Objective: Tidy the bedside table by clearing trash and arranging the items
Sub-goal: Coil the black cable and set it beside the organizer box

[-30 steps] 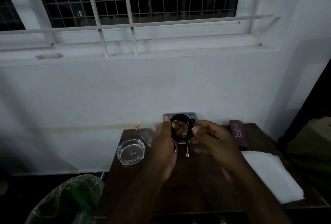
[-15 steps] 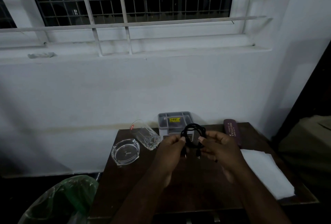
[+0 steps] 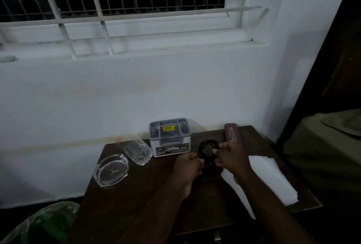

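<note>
A coiled black cable is held over the dark wooden bedside table, just right of a grey organiser box. My left hand grips the coil's lower left side and my right hand pinches its right side. The cable's plug ends hang between the two hands. A clear drinking glass stands left of the box, and a glass ashtray sits near the table's left edge.
A maroon spectacle case lies at the back right by the wall. A white folded paper lies along the right side. A green-lined bin stands on the floor at lower left. A dark cupboard rises at right.
Both hands have carried the coiled cable lower and to the right, from in front of the grey box to beside it. The camera view has dropped and moved closer.
</note>
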